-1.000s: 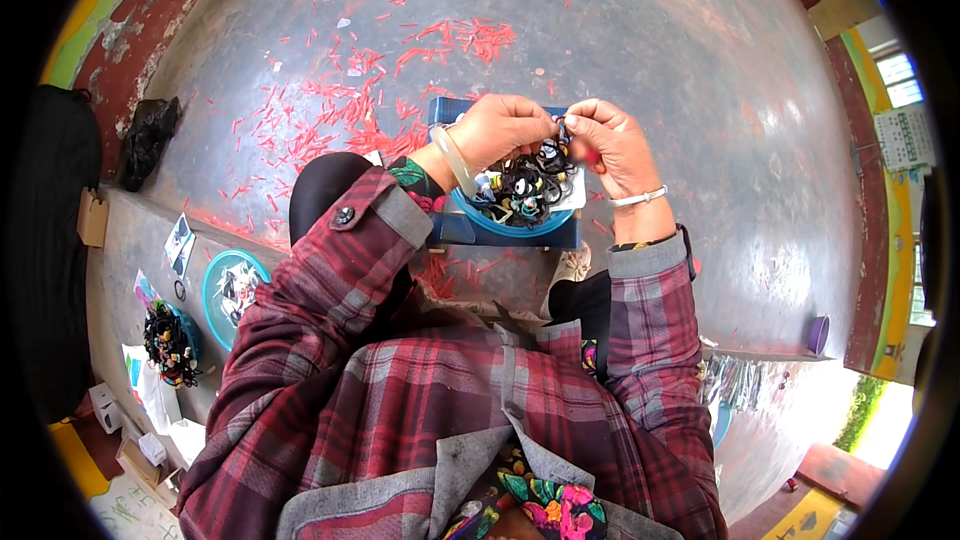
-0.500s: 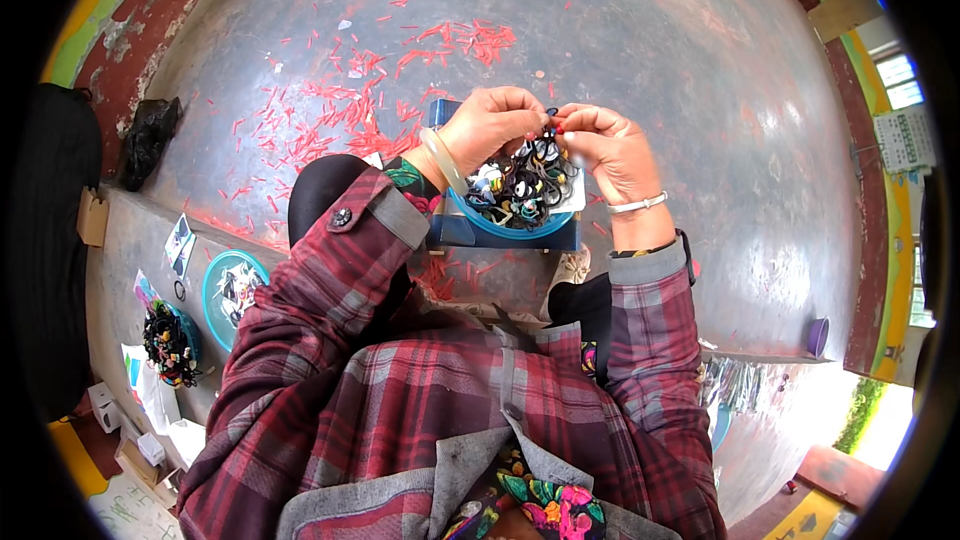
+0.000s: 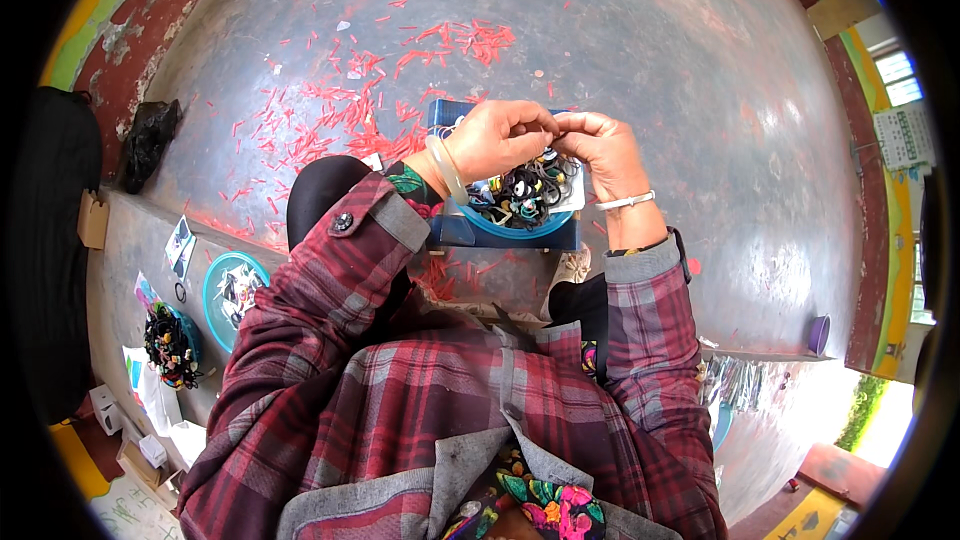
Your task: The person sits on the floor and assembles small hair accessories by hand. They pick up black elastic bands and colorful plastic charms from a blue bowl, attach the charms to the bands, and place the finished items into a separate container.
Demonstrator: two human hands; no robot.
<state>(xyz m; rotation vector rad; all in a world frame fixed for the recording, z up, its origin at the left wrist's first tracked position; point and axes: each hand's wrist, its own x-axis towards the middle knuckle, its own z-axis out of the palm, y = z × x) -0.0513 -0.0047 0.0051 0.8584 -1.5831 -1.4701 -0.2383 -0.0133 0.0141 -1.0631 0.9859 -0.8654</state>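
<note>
Left hand [image 3: 505, 135]: curled in from the left above the far part of the basin; thumb and forefinger drawn together in a pinch, the other fingers bent beside them.
Right hand [image 3: 603, 148]: comes in from the right, thumb and forefinger nearly closed, their tips meeting those of the left hand.
Fingertips: the two hands touch there; whatever lies between is too small and hidden, so I cannot tell what either pinch grasps.
Black bands [image 3: 525, 190]: a tangled heap with small white and coloured bits, lying in the basin just below and nearer than the joined fingers.
Blue basin [image 3: 520, 233]: under the hands, its near rim showing.
Dark blue stool [image 3: 455, 231]: beneath the basin, its edges showing on the near and left sides.
White card [image 3: 573, 192]: at the right side of the heap.
Bangle [image 3: 448, 170]: pale, around the left wrist.
Bracelet [image 3: 627, 201]: white, around the right wrist.
Red scraps [image 3: 484, 41]: strewn over the floor [image 3: 700, 60], mostly far and left of the stool.
Teal basin [image 3: 211, 315]: to the left, holding white strips [image 3: 238, 290].
Purple cup [image 3: 820, 335]: well apart, to the right.
</note>
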